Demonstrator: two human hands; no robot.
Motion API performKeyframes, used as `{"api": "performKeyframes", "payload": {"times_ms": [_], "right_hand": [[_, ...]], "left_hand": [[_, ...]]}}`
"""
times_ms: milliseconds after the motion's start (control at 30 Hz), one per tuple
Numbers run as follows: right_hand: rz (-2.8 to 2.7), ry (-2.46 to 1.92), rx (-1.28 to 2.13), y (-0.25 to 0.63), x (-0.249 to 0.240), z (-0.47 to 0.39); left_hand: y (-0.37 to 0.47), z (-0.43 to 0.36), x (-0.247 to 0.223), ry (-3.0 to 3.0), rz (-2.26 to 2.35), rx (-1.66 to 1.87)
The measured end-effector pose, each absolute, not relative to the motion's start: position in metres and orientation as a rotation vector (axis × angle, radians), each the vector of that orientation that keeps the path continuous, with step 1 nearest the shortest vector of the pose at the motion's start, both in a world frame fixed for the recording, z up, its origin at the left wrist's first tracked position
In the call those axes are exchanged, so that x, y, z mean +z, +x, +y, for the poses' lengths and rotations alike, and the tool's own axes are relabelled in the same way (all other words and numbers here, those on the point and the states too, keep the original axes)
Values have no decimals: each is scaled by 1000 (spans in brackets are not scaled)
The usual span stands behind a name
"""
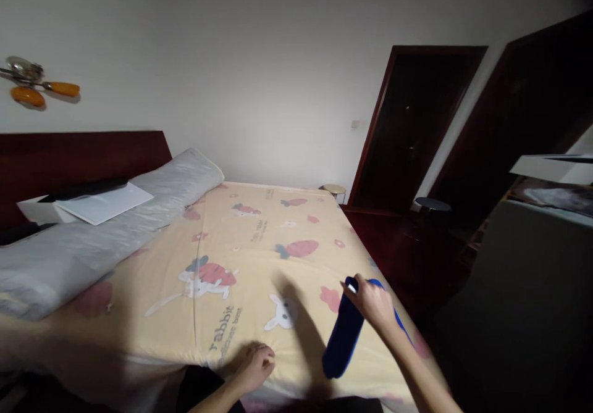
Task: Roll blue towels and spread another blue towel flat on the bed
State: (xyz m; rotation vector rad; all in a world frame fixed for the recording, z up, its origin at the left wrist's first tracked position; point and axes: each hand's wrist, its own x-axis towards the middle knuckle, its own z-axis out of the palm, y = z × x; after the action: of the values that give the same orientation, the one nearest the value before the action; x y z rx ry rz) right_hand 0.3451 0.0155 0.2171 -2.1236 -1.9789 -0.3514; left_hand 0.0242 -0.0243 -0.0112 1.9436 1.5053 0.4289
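Right now: right hand [373,305] pinches blue cloth [343,339], lower right of frame.
Cloth hangs long-axis down-left toward left hand [254,367], fist resting on bed [259,240].

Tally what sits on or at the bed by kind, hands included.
Blue sock, held by the right hand: 1
Hands, with the left hand resting on the bedsheet: 2
Grey pillow: 1
White paper sheet: 1
Total: 5

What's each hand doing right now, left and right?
Left hand: fingers curled, resting on the bed sheet near the edge; nothing seen in it.
Right hand: closed on the top of a blue cloth, which hangs down onto the sheet.
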Motion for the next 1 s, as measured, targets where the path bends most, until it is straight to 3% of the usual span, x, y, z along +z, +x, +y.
{"api": "performKeyframes", "payload": {"times_ms": [167, 300, 667, 1000], "right_hand": [[-1771, -2282, -374, 403, 251, 46], [-1518, -2208, -477, 452, 245, 55], [-1813, -2189, -7, 485, 40, -10], [-1979, -2209, 65, 497, -11, -24]], "left_hand": [[24, -23, -12, 1955, 1499, 436], [23, -24, -11, 1966, 1483, 455], [23, -26, -2, 1948, 1489, 439], [21, -27, 0, 1953, 1469, 442]]}}
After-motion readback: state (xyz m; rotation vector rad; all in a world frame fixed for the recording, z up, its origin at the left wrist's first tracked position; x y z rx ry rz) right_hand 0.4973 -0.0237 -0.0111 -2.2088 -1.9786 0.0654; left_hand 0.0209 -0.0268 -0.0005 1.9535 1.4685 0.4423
